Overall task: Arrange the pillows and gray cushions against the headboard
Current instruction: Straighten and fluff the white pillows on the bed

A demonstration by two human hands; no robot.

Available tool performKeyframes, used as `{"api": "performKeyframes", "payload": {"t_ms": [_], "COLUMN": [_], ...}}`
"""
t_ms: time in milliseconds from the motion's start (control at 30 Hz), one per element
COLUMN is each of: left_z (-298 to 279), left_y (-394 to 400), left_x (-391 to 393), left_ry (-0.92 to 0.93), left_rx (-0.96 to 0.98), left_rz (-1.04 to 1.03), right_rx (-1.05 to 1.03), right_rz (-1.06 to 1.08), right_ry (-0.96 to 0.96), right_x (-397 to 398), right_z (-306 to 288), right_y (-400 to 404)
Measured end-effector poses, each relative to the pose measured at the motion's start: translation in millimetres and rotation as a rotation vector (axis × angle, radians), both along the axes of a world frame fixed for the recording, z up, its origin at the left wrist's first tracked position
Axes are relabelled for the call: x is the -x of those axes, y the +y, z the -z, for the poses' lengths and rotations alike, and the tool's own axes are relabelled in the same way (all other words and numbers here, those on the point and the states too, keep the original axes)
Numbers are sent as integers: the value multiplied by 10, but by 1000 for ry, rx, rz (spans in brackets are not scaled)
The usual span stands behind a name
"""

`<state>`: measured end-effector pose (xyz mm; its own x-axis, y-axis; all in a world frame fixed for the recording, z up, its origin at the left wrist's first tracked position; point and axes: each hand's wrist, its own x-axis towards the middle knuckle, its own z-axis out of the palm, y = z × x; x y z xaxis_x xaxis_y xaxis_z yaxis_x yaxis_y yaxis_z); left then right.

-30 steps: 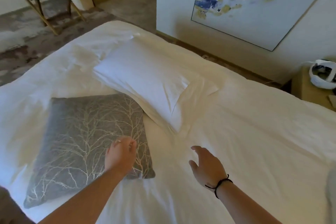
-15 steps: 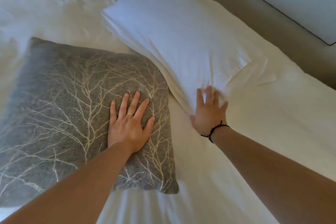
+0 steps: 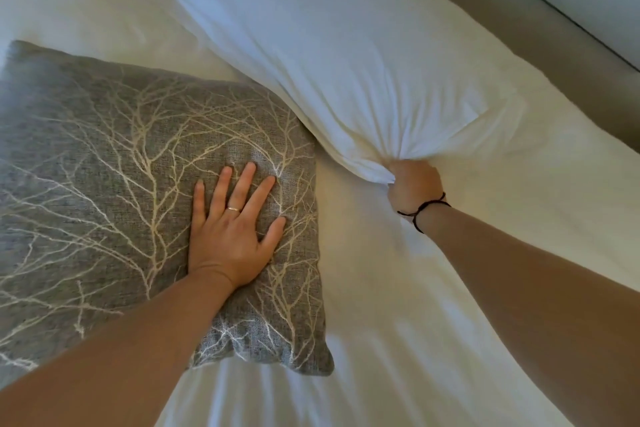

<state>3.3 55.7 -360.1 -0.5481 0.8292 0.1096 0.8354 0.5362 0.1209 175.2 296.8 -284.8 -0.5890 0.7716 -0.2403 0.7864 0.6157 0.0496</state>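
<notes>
step in hand: the white pillow (image 3: 346, 55), upper centre of frame, is gripped at its near corner by the right hand (image 3: 414, 184), closed into a fist on bunched fabric. the left hand (image 3: 232, 236) is laid flat, fingers spread, on the gray cushion (image 3: 121, 166) at left, which lies flat on the bed (image 3: 433, 340). next move is judged to call for a pull toward the headboard. no containers are seen.

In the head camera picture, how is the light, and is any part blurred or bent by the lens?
Head view: soft, warm light, with no hard glare; the white pillow looks bluish on top, the sheet yellowish. Faint shadows lie beside the right hand and under the gray cushion. The left hand is sharp; the forearms swell towards the lower edge, a wide-angle effect.
</notes>
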Motion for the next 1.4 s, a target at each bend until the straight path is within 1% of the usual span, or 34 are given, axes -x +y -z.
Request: {"api": "performKeyframes", "payload": {"t_ms": [67,167,300,333,400,433,500,600,700,767,867,933,1000,1067,1167,1233,1267,1333,1367,1400], "left_z": [-34,-182,-747,-952,-1376,-1588,-1982,-2477,-2883,-3057,-3187,-3211,-3218,-3209,-3212,-3218,-3218,-3213,-3204,-3192], "left_y": [3,22,30,20,-46,-98,-218,-413,-608,-725,-807,-778,-719,-661,-510,-402,-367,-336,-334,-339], "left_x": [8,7,-63,-135,-374,-528,-860,-1362,-1850,-2171,-2628,-2968,-3339,-3667,-3954,-4026,-4043,-4051,-4043,-4032], "left_ry": [-33,-127,-315,-391,-566,-606,-554,-387,-184,-120,-50,16,51,75,100,102,107,112,116,122], "left_rx": [40,147,264,251,152,100,27,-7,9,58,173,237,290,330,365,380,385,390,374,351], "left_rz": [0,-12,-36,-14,75,135,251,402,690,879,1092,1203,1262,1285,1268,1251,1246,1241,1241,1241], "right_rx": [28,88,255,296,376,417,476,491,542,605,672,745,790,766,599,503,442,184,31,-111], "right_rz": [11,40,80,96,167,215,308,358,381,438,474,545,663,772,828,840,829,762,743,740], "right_ry": [31,128,270,295,352,388,470,524,557,599,568,567,563,532,458,349,244,-13,-91,-121], "right_x": [-40,-108,-269,-366,-632,-796,-1181,-1845,-2597,-3146,-3929,-4373,-4725,-4953,-5086,-5130,-5167,-5266,-5311,-5334], "right_z": [-134,-393,-878,-1017,-1302,-1462,-1802,-2293,-2696,-2902,-3109,-3177,-3216,-3214,-3199,-3218,-3248,-3337,-3385,-3414], "right_y": [-54,-261,-849,-1025,-1379,-1549,-1855,-2281,-2702,-2972,-3357,-3590,-3756,-3830,-3766,-3665,-3610,-3520,-3494,-3484]}}
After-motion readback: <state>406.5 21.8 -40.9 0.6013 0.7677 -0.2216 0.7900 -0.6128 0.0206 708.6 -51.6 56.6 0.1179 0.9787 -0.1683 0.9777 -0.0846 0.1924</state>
